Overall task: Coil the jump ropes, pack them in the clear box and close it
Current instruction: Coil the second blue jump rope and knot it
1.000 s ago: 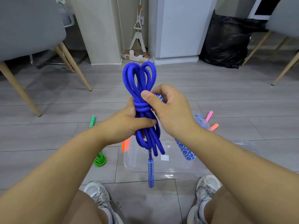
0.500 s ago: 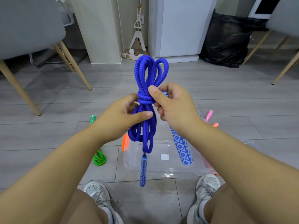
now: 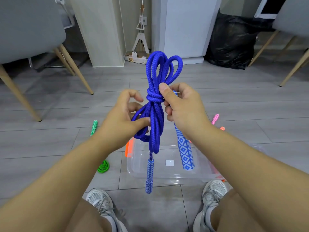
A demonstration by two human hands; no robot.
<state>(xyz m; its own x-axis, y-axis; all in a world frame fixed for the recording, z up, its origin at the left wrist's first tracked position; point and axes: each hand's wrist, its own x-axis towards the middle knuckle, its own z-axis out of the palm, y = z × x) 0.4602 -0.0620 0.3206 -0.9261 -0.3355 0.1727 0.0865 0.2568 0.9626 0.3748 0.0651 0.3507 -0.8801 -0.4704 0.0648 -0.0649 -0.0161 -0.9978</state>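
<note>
A coiled blue jump rope point(image 3: 156, 91) is held upright in front of me, wrapped with a knot at its middle. My right hand point(image 3: 181, 106) pinches the knot and grips one patterned blue handle point(image 3: 184, 151), which hangs below it. My left hand point(image 3: 122, 121) has loosened; its thumb and fingers curl around the lower strands. The second blue handle point(image 3: 149, 176) dangles over the clear box point(image 3: 168, 177) on the floor. A green jump rope point(image 3: 103, 166) lies left of the box; pink point(image 3: 215, 118) and orange point(image 3: 222, 128) handles lie behind it.
An orange latch point(image 3: 129, 147) shows at the box's left end. My two shoes point(image 3: 98, 200) are just in front of the box. Grey chairs with wooden legs point(image 3: 75, 71) stand left and right; a black bag point(image 3: 232, 41) and white cabinets sit behind.
The bundle was raised and shifted right. My left hand slid down from the knot and relaxed its grip on the lower strands. The right hand keeps the knot and handle.
</note>
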